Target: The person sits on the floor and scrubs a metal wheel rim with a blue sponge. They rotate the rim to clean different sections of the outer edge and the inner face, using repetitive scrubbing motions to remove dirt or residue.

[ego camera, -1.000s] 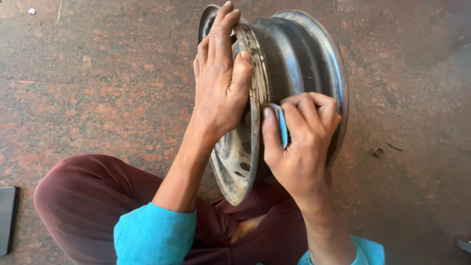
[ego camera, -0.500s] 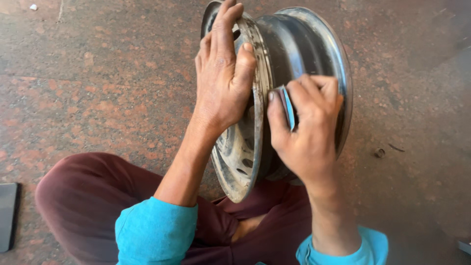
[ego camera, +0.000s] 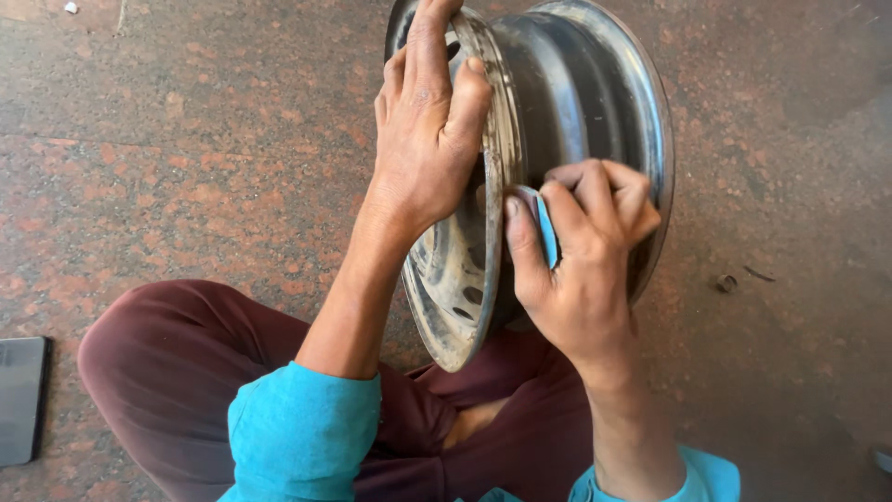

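While the one steel wheel rim (ego camera: pixel 557 121) stands on edge on the speckled stone floor (ego camera: pixel 186 139), propped against the person's crossed legs, the left hand (ego camera: pixel 427 149) is clamped over its front flange, fingers closed around the lip. The right hand (ego camera: pixel 585 251) is curled tight, pinching a small blue abrasive pad (ego camera: pixel 546 232) against the barrel just behind that flange. Rubbing well here likely calls for a firm steadying grip and the pad kept flat. One dark flat device (ego camera: pixel 20 400) lies at left; one small nut-like bit (ego camera: pixel 727 282) lies at right.
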